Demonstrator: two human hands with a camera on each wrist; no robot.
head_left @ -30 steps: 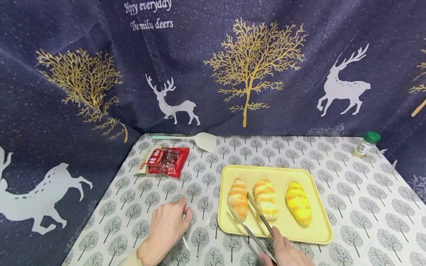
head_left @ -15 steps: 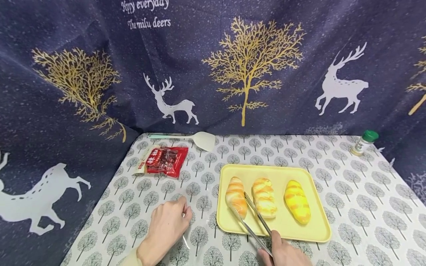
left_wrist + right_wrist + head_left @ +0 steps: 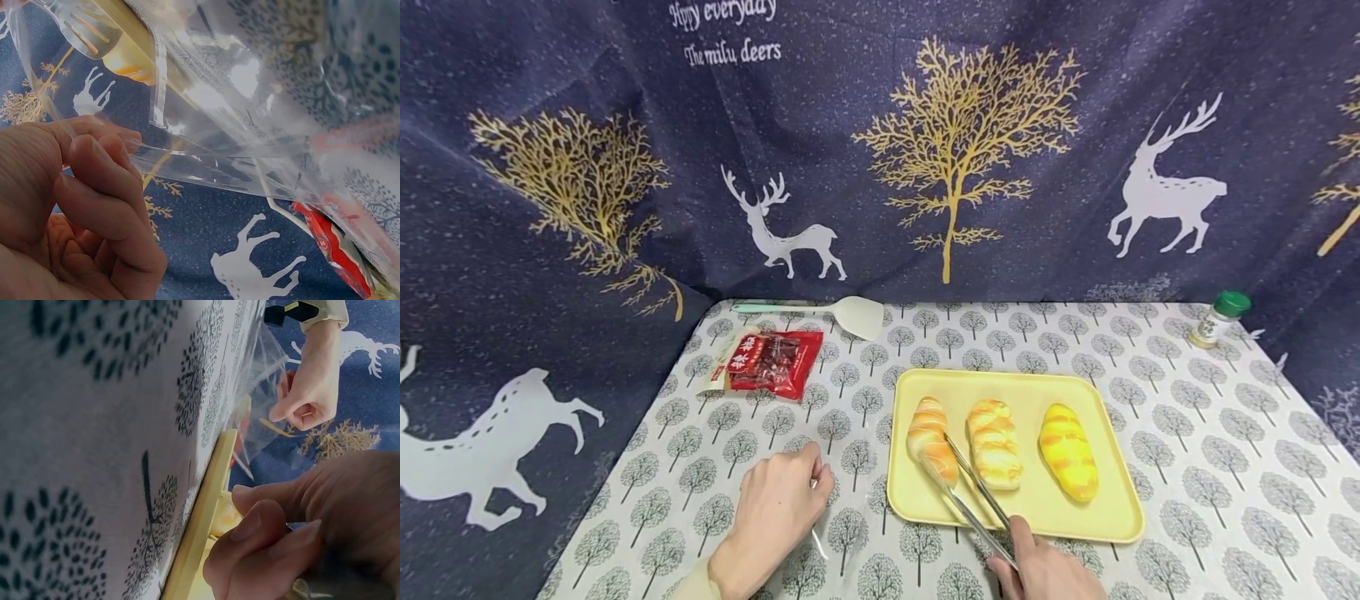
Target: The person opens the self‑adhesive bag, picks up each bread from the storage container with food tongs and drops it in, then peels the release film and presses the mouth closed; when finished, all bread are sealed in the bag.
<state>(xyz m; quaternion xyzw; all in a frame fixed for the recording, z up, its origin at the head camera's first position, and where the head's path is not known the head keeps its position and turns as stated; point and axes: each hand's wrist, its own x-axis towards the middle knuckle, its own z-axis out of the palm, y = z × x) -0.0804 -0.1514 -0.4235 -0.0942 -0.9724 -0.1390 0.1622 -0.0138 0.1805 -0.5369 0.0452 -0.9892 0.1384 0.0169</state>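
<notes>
My right hand (image 3: 1048, 567) grips metal tongs (image 3: 977, 492), whose arms reach over the near edge of the yellow tray (image 3: 1045, 523). One tong tip lies at each side of the left bread (image 3: 928, 425), a striped orange-white roll. Beside it lie a pale golden bread (image 3: 995, 442) and a bright yellow one (image 3: 1067, 454). To the left of the tray, my left hand (image 3: 775, 517) pinches the edge of a clear plastic bag (image 3: 231, 169), with its fingers curled in the left wrist view. The bag barely shows from the head; its slack film spreads beyond the fingers.
A red food packet (image 3: 771, 364) lies at the back left, below a white spatula (image 3: 857, 317) with a mint handle. At the far right stands a green-capped shaker jar (image 3: 1220, 320). A dark printed curtain (image 3: 1037, 275) hangs behind the patterned tablecloth (image 3: 842, 392).
The right tong tip has moved left against the left bread, narrowing the tongs around it. The left hand keeps its place; the whole head view shifts slightly.
</notes>
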